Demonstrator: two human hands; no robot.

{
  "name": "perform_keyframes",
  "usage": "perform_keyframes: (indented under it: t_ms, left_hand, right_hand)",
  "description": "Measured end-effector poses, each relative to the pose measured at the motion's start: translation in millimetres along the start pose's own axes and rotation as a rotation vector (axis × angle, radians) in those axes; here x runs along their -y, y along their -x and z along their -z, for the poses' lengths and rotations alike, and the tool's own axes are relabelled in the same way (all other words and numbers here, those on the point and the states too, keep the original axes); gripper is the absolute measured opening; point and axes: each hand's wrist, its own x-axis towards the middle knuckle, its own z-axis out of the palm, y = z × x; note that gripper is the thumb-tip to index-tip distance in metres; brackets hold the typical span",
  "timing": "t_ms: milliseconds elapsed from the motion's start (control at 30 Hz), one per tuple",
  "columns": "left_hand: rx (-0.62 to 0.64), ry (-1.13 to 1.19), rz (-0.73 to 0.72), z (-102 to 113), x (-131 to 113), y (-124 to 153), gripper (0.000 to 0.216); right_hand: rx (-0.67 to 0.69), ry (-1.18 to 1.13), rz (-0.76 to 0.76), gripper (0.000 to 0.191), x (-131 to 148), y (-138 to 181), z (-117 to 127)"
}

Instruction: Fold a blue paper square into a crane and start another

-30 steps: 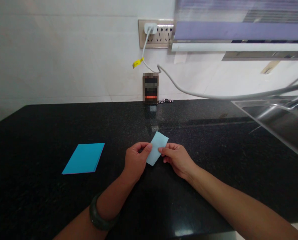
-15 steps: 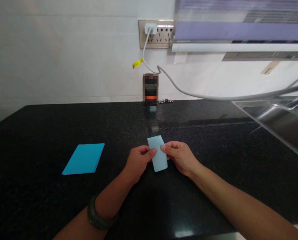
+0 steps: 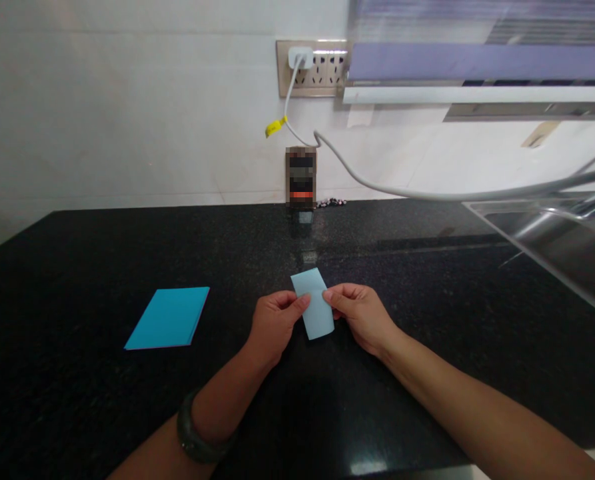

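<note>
Between my hands is a pale blue rectangular piece of paper (image 3: pixel 317 315), slightly tilted and held above the dark countertop. My left hand (image 3: pixel 276 323) pinches its left edge, thumb on top. My right hand (image 3: pixel 360 311) grips the right edge the same way; the other fingers are partly hidden behind the sheet. Off to the left lies a stack of bright blue square paper (image 3: pixel 168 318), touched by neither hand.
The black stone countertop (image 3: pixel 77 267) runs to a white wall. Against the wall stands a phone-like object (image 3: pixel 301 177), partly pixelated, beside a beaded strand (image 3: pixel 332 202). A white cable (image 3: pixel 402 192) hangs from the socket (image 3: pixel 322 70). A metal sink (image 3: pixel 572 247) is at right.
The pale blue paper has shifted very slightly up and left, tilting a little more. Both hands keep their pinch on it, and the blue stack stays put.
</note>
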Motion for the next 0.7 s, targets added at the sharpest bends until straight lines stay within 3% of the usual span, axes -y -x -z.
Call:
perform_keyframes:
  t_ms: [167, 300, 467, 567, 700]
  left_hand:
    - [-0.009, 0.046, 0.026, 0, 0, -1, 0.023]
    - [0.040, 0.138, 0.048, -1, -1, -2, 0.022]
    - [0.063, 0.304, 0.045, -3, -5, 2, 0.053]
    - [0.051, 0.259, 0.035, -5, -9, 6, 0.065]
    - [-0.025, 0.136, -0.019, -7, -9, 8, 0.065]
  right_hand:
    - [0.057, -0.050, -0.076, 0.026, -3, 0, 0]
    - [0.072, 0.014, 0.002, 0.024, 1, 0, 3]
    - [0.195, 0.250, 0.118, 0.022, 5, 5, 4]
    - [0.227, 0.310, 0.127, 0.022, 2, 8, 2]
    - [0.218, 0.342, 0.128, 0.022, -1, 8, -1]
